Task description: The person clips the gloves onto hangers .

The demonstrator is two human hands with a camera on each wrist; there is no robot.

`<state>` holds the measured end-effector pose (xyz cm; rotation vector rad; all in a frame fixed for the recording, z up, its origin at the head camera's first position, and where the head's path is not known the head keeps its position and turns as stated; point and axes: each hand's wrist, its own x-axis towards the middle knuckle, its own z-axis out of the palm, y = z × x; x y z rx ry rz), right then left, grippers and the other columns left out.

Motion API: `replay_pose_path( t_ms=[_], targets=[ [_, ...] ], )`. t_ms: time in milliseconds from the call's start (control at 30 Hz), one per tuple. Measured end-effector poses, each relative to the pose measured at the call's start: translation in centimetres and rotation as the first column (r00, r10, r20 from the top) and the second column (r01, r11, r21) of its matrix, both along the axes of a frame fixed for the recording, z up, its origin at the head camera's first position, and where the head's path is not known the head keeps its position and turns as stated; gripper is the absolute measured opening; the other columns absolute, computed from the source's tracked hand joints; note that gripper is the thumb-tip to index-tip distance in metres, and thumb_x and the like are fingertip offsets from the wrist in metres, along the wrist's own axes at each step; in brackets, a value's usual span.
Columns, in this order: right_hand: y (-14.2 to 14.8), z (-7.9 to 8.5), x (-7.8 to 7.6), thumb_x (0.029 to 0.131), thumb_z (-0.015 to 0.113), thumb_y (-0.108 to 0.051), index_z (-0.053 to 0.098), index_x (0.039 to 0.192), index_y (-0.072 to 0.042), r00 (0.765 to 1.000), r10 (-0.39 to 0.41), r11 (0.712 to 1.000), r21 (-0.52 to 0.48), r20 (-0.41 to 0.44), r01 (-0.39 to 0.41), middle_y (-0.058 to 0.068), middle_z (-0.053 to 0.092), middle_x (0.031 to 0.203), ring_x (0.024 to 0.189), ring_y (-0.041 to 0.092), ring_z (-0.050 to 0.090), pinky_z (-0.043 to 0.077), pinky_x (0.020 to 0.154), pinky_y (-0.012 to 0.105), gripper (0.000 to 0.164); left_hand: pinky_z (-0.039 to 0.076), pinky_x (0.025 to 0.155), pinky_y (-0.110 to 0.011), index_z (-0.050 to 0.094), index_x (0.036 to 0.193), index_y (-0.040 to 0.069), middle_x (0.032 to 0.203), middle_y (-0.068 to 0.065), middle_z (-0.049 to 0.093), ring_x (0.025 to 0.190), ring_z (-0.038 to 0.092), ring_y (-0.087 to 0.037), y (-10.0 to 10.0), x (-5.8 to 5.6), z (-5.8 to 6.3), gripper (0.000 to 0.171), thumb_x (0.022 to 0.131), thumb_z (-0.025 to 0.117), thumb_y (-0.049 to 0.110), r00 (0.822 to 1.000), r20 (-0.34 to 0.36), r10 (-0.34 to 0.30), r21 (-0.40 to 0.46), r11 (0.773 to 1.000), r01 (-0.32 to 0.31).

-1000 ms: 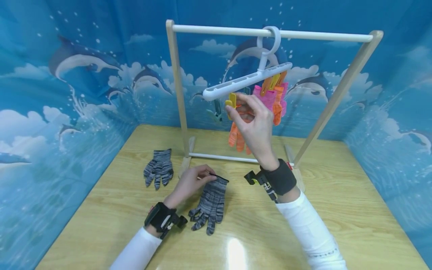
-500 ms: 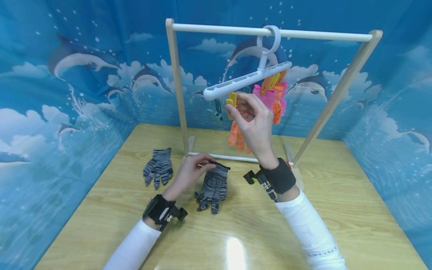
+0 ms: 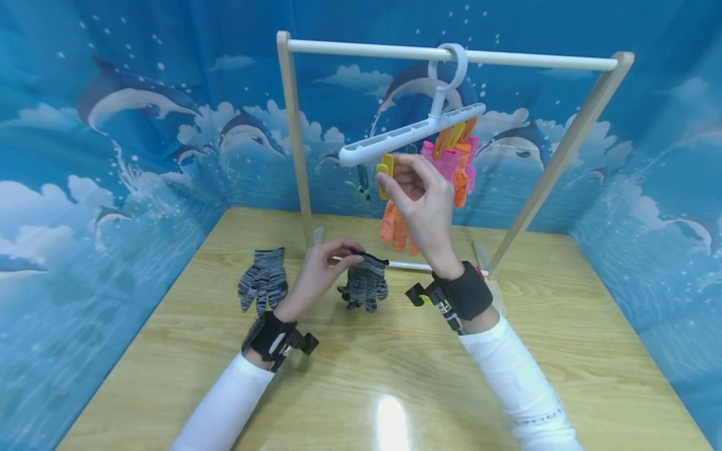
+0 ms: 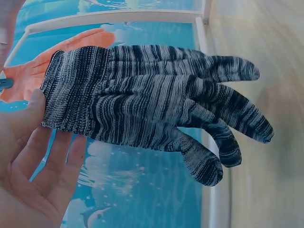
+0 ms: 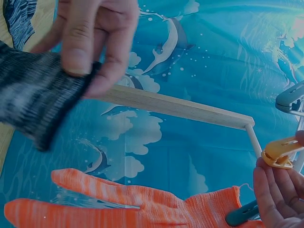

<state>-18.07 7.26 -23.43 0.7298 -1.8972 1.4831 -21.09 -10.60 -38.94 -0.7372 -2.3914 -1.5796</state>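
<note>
In the head view my left hand (image 3: 323,270) pinches the cuff of a black-and-grey striped knit glove (image 3: 368,282), whose fingers hang down above the table. The left wrist view shows this glove (image 4: 137,95) spread out, thumb on its cuff edge. My right hand (image 3: 425,200) is raised just under the near end of a pale hanger (image 3: 389,138), pinching a yellow clothespin (image 3: 385,175). Behind that hand hangs an orange glove (image 3: 396,228), its upper part hidden. The right wrist view has a teal clothespin (image 5: 242,213) on the orange glove's cuff.
The hanger hooks over the top bar (image 3: 361,48) of a wooden rack. Orange and yellow clothespins (image 3: 455,134) hold pink and orange gloves (image 3: 445,164) at its far end. A green clothespin (image 3: 362,181) hangs nearby. Another striped glove (image 3: 263,280) lies on the table (image 3: 451,388).
My left hand has lifted the striped glove upward off the table, toward the rack. My right hand stays in place with the yellow clothespin.
</note>
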Motion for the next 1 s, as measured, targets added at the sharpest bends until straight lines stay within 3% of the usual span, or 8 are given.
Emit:
replay_pose_path(
  t_ms=[200, 367, 600, 700, 867, 1000],
  targets=[
    [0.0, 0.0, -0.1, 0.086, 0.063, -0.003, 0.060, 0.108, 0.008, 1.000, 0.006, 1.000, -0.012, 0.011, -0.006, 0.022, 0.062, 0.095, 0.082, 0.030, 0.062, 0.054, 0.076, 0.037, 0.025, 0.055, 0.071, -0.026, 0.064, 0.105, 0.022, 0.100, 0.005, 0.066, 0.086, 0.064, -0.007, 0.2, -0.4, 1.9, 0.021, 0.087, 0.061, 0.032, 0.999, -0.047, 0.012, 0.038, 0.999, -0.010],
    [0.0, 0.0, -0.2, 0.086, 0.062, -0.003, 0.060, 0.107, 0.008, 1.000, 0.010, 1.000, -0.019, 0.012, -0.010, 0.022, 0.062, 0.093, 0.080, 0.027, 0.062, 0.053, 0.075, 0.036, 0.023, 0.056, 0.073, -0.031, 0.065, 0.105, 0.021, 0.101, 0.005, 0.066, 0.088, 0.064, -0.006, 0.6, -0.4, 3.4, 0.021, 0.086, 0.061, 0.031, 0.997, -0.079, 0.026, 0.081, 0.996, -0.019],
    [0.1, 0.1, -0.2, 0.087, 0.061, -0.003, 0.061, 0.103, 0.008, 1.000, -0.006, 1.000, -0.026, 0.022, 0.007, 0.022, 0.062, 0.090, 0.074, 0.023, 0.060, 0.052, 0.070, 0.034, 0.020, 0.055, 0.070, -0.028, 0.064, 0.103, 0.009, 0.098, -0.004, 0.067, 0.086, 0.065, -0.013, 1.8, 1.3, 7.2, 0.018, 0.088, 0.061, 0.017, 0.989, -0.133, 0.061, 0.114, 0.992, -0.046],
    [0.1, 0.2, -0.2, 0.087, 0.060, -0.002, 0.060, 0.102, 0.009, 1.000, -0.013, 1.000, -0.026, 0.020, 0.014, 0.022, 0.062, 0.089, 0.073, 0.023, 0.060, 0.051, 0.069, 0.033, 0.019, 0.055, 0.069, -0.025, 0.064, 0.102, 0.006, 0.099, -0.006, 0.067, 0.086, 0.065, -0.014, 2.3, 1.5, 8.2, 0.017, 0.088, 0.061, 0.015, 0.985, -0.157, 0.075, 0.123, 0.991, -0.056],
    [0.0, 0.4, -0.1, 0.087, 0.061, -0.003, 0.061, 0.101, 0.009, 0.999, -0.025, 0.999, -0.035, 0.037, 0.026, 0.022, 0.062, 0.088, 0.071, 0.020, 0.059, 0.051, 0.067, 0.027, 0.018, 0.055, 0.067, -0.024, 0.063, 0.096, 0.003, 0.095, -0.010, 0.069, 0.084, 0.066, -0.016, 2.9, 1.5, 9.3, 0.014, 0.086, 0.063, 0.013, 0.977, -0.192, 0.093, 0.150, 0.987, -0.065],
    [0.0, 0.4, -0.1, 0.087, 0.061, -0.004, 0.061, 0.100, 0.009, 0.998, -0.033, 0.998, -0.043, 0.053, 0.035, 0.022, 0.062, 0.088, 0.071, 0.018, 0.059, 0.050, 0.066, 0.023, 0.018, 0.055, 0.068, -0.026, 0.064, 0.104, 0.003, 0.097, -0.011, 0.068, 0.085, 0.066, -0.016, 3.1, 1.1, 9.2, 0.021, 0.085, 0.064, 0.013, 0.974, -0.206, 0.091, 0.189, 0.981, -0.052]
  ],
)
